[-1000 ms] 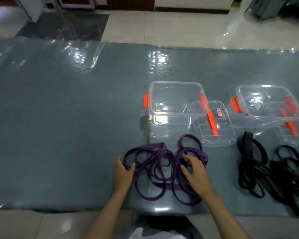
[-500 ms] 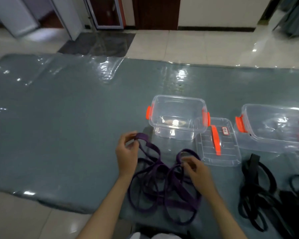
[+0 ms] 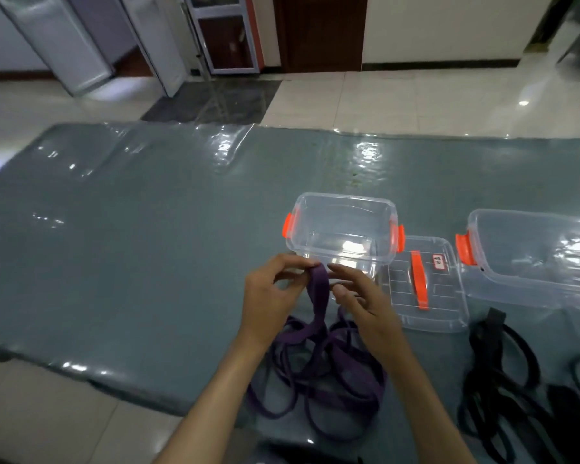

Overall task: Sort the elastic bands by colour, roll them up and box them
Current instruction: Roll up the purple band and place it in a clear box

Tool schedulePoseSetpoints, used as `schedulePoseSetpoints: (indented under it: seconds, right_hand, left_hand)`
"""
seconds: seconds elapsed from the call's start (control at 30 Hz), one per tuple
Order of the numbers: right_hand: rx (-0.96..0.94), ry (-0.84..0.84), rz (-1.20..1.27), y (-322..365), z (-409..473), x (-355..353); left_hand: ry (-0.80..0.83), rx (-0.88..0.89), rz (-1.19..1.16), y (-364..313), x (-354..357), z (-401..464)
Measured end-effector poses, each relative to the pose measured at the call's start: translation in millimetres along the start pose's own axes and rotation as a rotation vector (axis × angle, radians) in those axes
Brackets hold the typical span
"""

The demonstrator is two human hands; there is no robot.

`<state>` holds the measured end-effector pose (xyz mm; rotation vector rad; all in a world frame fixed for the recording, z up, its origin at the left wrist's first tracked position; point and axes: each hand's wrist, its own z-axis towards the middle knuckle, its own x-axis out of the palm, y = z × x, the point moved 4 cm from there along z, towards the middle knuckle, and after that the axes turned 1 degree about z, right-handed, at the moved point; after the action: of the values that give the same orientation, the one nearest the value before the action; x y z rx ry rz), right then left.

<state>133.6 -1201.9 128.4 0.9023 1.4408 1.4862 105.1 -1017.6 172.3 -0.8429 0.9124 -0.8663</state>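
Sorting: apparently done, tangled purple elastic bands (image 3: 318,383) heaped at table's (image 3: 121,262) near edge, black elastic bands (image 3: 503,373) piled well apart to the right
Rolling: barely begun; left hand (image 3: 270,296) pinches one purple band's lifted end, right hand (image 3: 362,298) beside it, fingers curled, grip unclear
Boxing: none; clear orange-latched plastic box (image 3: 344,229) and second clear box (image 3: 533,252) empty, clear lid (image 3: 426,289) off

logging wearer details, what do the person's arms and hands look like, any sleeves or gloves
Both forearms are bare with no sleeves in view. The left hand and right hand wear no gloves, and no rings, watch or wristband show on either.
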Motion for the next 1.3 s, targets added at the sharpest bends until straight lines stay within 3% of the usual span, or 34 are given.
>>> schedulePoseSetpoints:
  seconds: [0.3,0.5,0.7,0.93,1.3]
  right_hand:
    - [-0.09,-0.031,-0.2,8,15,6]
    - [-0.063,-0.293,-0.216,13,21,14]
    - [0.031,-0.348,-0.199,19,24,30]
    - [0.144,-0.366,-0.132,24,16,39]
    - [-0.025,-0.348,-0.3,58,10,51]
  left_hand:
    - [0.121,-0.089,-0.216,20,1,-2]
    - [0.219,-0.223,-0.298,33,8,-12]
    - [0.179,-0.153,-0.252,30,3,-11]
    - [0.25,-0.031,-0.092,40,-14,-8]
    - [0.298,0.125,-0.002,34,-42,1]
